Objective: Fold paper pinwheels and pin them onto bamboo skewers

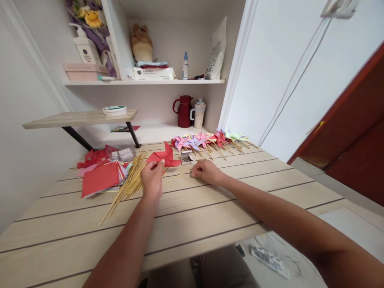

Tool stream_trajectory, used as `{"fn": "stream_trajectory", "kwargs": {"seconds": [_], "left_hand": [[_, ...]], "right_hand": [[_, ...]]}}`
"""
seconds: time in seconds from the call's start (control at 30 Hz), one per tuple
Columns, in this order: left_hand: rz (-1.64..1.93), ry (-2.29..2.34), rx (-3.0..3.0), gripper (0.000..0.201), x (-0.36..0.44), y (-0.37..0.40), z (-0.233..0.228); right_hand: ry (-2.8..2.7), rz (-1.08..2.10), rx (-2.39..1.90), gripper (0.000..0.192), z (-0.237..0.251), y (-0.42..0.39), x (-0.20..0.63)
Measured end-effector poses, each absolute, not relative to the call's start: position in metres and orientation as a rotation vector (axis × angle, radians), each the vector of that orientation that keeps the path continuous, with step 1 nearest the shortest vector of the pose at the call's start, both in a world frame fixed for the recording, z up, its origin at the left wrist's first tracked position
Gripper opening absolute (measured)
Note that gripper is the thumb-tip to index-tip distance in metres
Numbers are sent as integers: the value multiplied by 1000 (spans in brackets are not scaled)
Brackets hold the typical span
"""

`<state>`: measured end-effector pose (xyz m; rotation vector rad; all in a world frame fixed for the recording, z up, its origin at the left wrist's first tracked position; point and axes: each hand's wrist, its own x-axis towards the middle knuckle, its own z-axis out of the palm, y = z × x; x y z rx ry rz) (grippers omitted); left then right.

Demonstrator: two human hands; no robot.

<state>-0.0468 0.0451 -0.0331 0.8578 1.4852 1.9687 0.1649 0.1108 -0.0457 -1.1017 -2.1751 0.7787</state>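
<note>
**Red pinwheel in hand at the slatted table**

Pale wooden slats make up the table (210, 224), pushed into a white alcove with shelves above. At its far middle the left hand (152, 179) pinches the lower edge of a red paper pinwheel (165, 157), fingers closed on the paper, the pinwheel lifted slightly off the wood and leaning away from the person. The right hand (205, 171) lies just beside it on the table, fingers curled loosely inward; whether it holds something small I cannot tell (the fingertips are turned under). Between the two hands, a little farther back, sits a small box (186, 158).

Left of the left hand a loose bundle of thin wooden sticks (129, 184) fans across the slats, and beyond that lies a stack of red paper sheets (100, 178) with a few other colours peeping out at the edge. Along the back of the table a row of finished pinwheels (210, 141) in pink, purple, red and green lies side by side, sticks pointing toward the person. Behind them, on the low white ledge, stand a dark red jug (183, 111) and a speckled cup (198, 113).
</note>
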Motion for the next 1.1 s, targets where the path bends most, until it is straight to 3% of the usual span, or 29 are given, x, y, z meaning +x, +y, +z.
{"fn": "stream_trajectory", "kwargs": {"seconds": [0.43,0.8,1.1], "left_hand": [[1874,1574,985,26,-38,41,-35],[1799,1483,1021,31,-27,40,-36],[1788,1425,1004,37,-24,38,-37]], "right_hand": [[-2033,923,-1085,14,-59,116,188],[-1738,839,-903,27,-34,95,177],[-1645,1053,-901,39,-35,95,173]]}}
